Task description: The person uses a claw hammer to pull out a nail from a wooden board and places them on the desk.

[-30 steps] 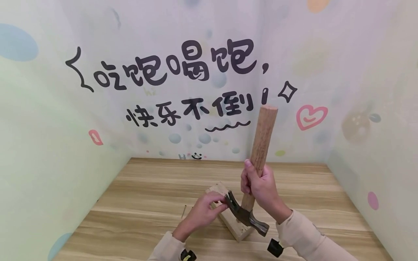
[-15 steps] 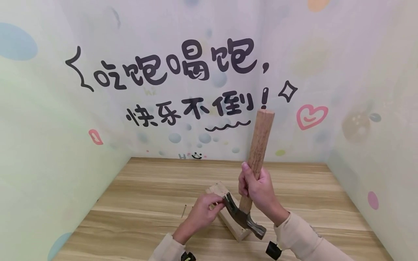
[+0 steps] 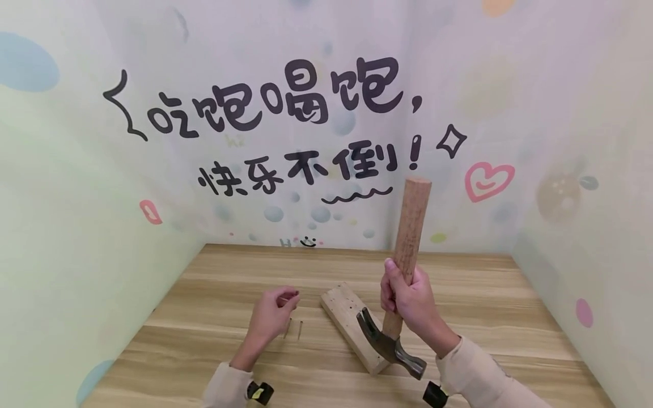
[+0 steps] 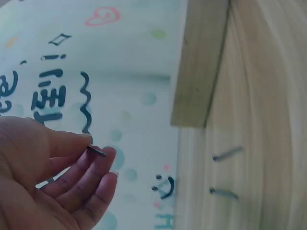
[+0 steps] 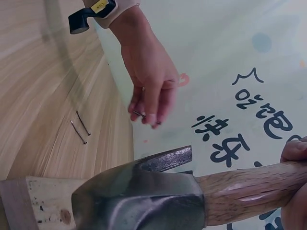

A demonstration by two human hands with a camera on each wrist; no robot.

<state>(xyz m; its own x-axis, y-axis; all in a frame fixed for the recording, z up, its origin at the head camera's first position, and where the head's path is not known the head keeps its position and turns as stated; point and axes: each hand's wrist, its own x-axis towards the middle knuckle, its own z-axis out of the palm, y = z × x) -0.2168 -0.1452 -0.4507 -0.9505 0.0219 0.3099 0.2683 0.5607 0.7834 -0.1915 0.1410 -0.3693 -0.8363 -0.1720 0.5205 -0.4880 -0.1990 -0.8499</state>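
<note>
My right hand (image 3: 415, 300) grips the wooden handle of a claw hammer (image 3: 410, 226), held upright with its metal head down. The head hangs above the right part of a pale wooden block (image 3: 346, 318) and hides some of it. To the block's left, my left hand (image 3: 269, 315) is raised over the table. Its thumb and fingers pinch a nail (image 4: 97, 151), also seen in the right wrist view as a thin dark nail (image 5: 139, 114). Two loose nails (image 3: 300, 330) lie side by side on the table, just right of the left hand.
The wood-grain table (image 3: 204, 306) is bounded by printed walls at the back and both sides. Black lettering covers the back wall (image 3: 306, 34). A small black device (image 3: 260, 392) is worn at the left wrist, and another black device (image 3: 435, 394) at the right.
My left hand has moved left, off the block, now with a nail in its pinch. The second loose nail has come into full view. The hammer has shifted only slightly.
</note>
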